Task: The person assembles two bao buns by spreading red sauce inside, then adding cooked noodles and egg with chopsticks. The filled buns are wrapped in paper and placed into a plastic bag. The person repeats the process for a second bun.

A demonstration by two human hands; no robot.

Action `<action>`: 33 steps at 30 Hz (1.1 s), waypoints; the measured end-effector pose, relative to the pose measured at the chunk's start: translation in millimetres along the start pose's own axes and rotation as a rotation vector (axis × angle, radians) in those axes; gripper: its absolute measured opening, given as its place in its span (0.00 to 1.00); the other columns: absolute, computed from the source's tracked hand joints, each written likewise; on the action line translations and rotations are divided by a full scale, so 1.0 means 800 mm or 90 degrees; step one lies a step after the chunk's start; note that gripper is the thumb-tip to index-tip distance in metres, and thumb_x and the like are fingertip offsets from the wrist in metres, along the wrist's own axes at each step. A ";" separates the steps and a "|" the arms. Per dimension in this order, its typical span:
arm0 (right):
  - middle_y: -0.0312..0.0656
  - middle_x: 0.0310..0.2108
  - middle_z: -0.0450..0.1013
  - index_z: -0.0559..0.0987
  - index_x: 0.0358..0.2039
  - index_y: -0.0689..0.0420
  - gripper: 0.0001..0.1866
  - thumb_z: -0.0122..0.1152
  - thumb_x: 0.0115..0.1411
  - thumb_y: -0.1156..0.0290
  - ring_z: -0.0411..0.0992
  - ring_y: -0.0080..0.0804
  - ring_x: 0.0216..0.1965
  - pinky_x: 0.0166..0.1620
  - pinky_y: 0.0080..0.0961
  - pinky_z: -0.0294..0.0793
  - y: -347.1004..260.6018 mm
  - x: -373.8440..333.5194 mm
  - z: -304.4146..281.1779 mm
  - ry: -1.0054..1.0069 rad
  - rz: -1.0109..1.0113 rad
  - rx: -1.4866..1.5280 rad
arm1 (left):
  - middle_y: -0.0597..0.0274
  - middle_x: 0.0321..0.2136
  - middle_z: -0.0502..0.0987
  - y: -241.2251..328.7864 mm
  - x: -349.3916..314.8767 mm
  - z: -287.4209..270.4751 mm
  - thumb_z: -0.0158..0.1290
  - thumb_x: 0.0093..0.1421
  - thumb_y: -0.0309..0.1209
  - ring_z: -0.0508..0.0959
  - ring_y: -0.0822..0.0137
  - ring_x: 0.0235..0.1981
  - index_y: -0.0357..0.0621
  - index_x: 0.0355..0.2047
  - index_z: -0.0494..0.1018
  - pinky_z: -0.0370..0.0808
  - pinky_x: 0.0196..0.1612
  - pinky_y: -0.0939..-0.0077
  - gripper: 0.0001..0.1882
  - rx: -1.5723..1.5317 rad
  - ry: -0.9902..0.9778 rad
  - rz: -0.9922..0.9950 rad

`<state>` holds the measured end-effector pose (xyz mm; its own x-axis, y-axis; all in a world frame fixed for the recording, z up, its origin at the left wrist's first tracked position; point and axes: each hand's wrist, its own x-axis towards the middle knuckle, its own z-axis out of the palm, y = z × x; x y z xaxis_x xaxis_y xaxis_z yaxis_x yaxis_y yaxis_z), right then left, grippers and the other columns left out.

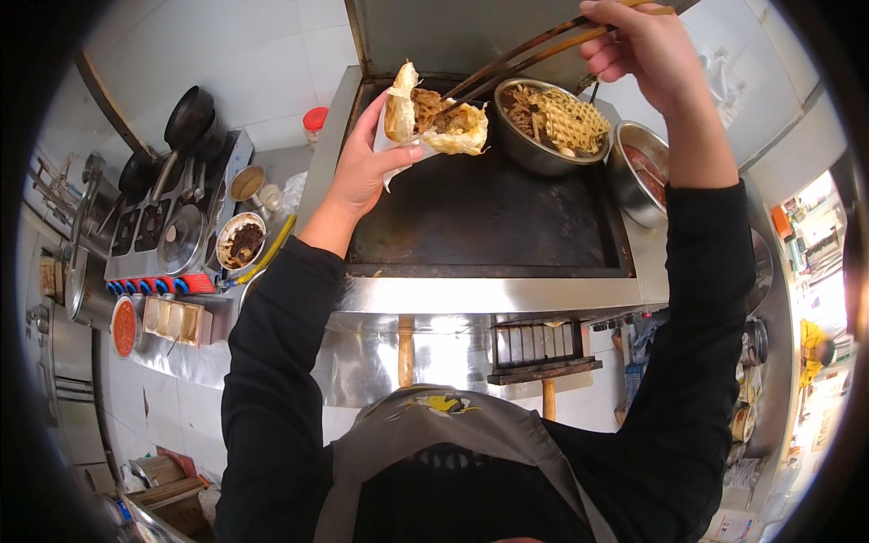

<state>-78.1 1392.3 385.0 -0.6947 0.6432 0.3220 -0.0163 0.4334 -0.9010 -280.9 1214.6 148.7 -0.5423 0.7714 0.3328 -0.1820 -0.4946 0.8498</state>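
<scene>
My left hand (362,172) grips a folded flatbread (462,140) wrapped in white paper (384,143), held up over the far left part of a dark flat griddle (480,226). Its mouth gapes and brownish filling shows inside. In my right hand (647,54), raised at the upper right, is a pair of long wooden chopsticks (534,56). Their tips reach down to the left into the bread's filling. Just right of the bread, a metal bowl (536,161) on the griddle holds noodle-like food and a waffle-patterned yellowish slab (575,122).
A metal pot (638,204) with reddish contents stands right of the griddle. On the left are a stove (149,226) with black pans (188,118), a bowl of dark sauce (241,242) and a container of red sauce (125,328). A dark slotted rack (543,348) sits below the griddle's front edge.
</scene>
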 end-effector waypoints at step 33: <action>0.47 0.18 0.79 0.83 0.22 0.68 0.23 0.60 0.65 0.61 0.79 0.32 0.18 0.27 0.27 0.81 0.197 0.094 -0.060 0.186 0.073 -0.279 | 0.59 0.61 0.68 0.000 -0.001 -0.021 0.65 0.50 0.16 0.70 0.63 0.62 0.39 0.71 0.55 0.70 0.63 0.66 0.49 0.088 0.047 -0.003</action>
<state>-98.2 1539.4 281.4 -0.4439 0.8237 0.3527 0.3928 0.5326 -0.7497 -294.1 1206.8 141.7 -0.6009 0.7401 0.3019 -0.0729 -0.4269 0.9014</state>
